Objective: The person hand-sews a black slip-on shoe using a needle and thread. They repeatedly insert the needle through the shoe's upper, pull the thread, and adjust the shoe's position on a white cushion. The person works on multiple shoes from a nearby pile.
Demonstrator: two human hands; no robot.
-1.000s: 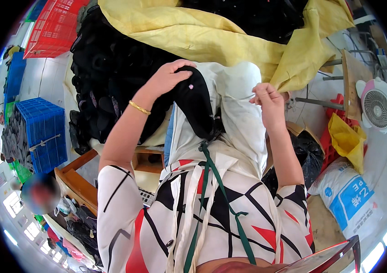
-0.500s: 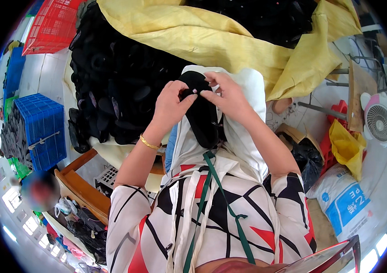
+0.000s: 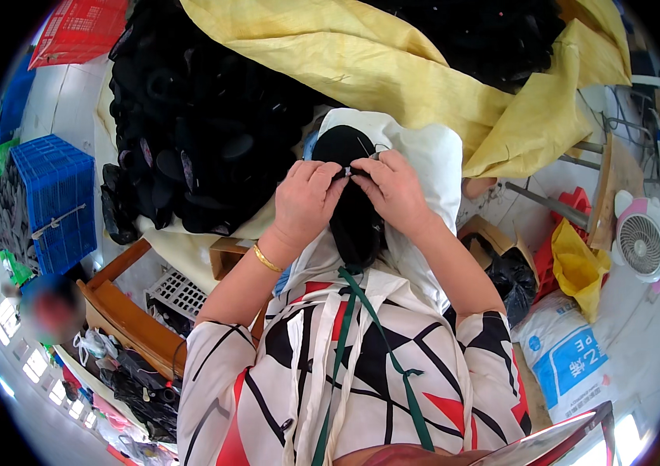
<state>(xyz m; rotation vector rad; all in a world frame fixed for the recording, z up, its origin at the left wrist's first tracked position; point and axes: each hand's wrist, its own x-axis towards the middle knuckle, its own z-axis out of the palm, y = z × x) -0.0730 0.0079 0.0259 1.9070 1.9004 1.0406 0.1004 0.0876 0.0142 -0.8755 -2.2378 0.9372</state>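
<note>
A black cloth shoe [image 3: 355, 221] lies lengthwise on the white cloth [image 3: 431, 159] over my lap, its rounded end away from me. At its middle sits a tiny pale ornament [image 3: 347, 171], caught between the fingertips of both hands. My left hand [image 3: 303, 200] is closed in a pinch on the ornament's left side, thumb and forefinger pressed on the shoe. From the right, my right hand [image 3: 394, 193] pinches the same spot. A thin line, needle or thread, shows near its fingers; I cannot tell which.
A big heap of black shoes [image 3: 206, 132] lies ahead to the left, bordered by yellow sheeting [image 3: 392, 50]. Left are a blue crate [image 3: 62, 194] and a wooden frame [image 3: 124, 311]. Right are a fan [image 3: 647, 237], a yellow bag [image 3: 578, 264] and a printed white sack [image 3: 563, 349].
Both hands have come closer together, their fingertips now meeting at the ornament. The right fingers were more spread before. The whole view has shifted slightly.
</note>
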